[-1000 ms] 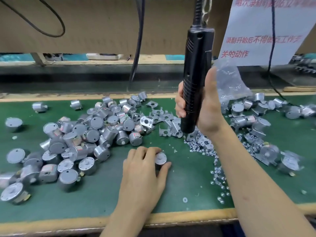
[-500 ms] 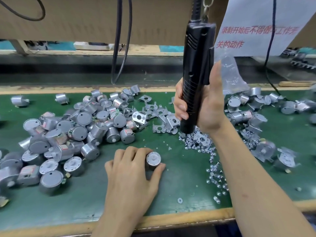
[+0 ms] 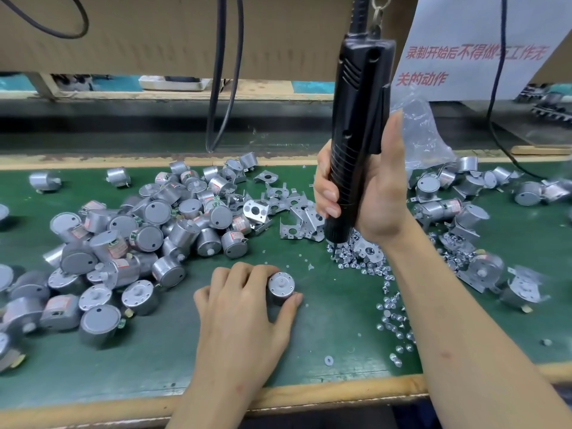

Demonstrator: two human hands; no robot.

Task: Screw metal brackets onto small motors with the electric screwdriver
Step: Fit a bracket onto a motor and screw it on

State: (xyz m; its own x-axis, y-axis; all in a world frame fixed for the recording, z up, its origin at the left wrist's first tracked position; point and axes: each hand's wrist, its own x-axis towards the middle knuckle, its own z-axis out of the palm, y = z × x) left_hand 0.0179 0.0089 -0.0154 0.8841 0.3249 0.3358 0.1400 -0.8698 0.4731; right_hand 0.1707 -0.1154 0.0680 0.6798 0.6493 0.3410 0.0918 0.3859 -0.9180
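Spreading over the green desk [image 3: 340,320], a heap of motors [image 3: 139,230] lies left, within easy reach. The hanging electric screwdriver [image 3: 356,134] stands upright, the right hand [image 3: 382,196] wrapping its fingers round the grip. The left hand [image 3: 244,308] steadies one motor [image 3: 280,287] in curled fingers, shaft up, ready for a bracket; brackets [image 3: 297,212] lie just behind. The driver's tip dips among loose screws [image 3: 371,269], probably to collect one.

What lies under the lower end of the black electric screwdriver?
A pile of loose screws on the green mat, below the electric screwdriver that the right hand grips. Its bit is unclear, so contact with a screw cannot be told.
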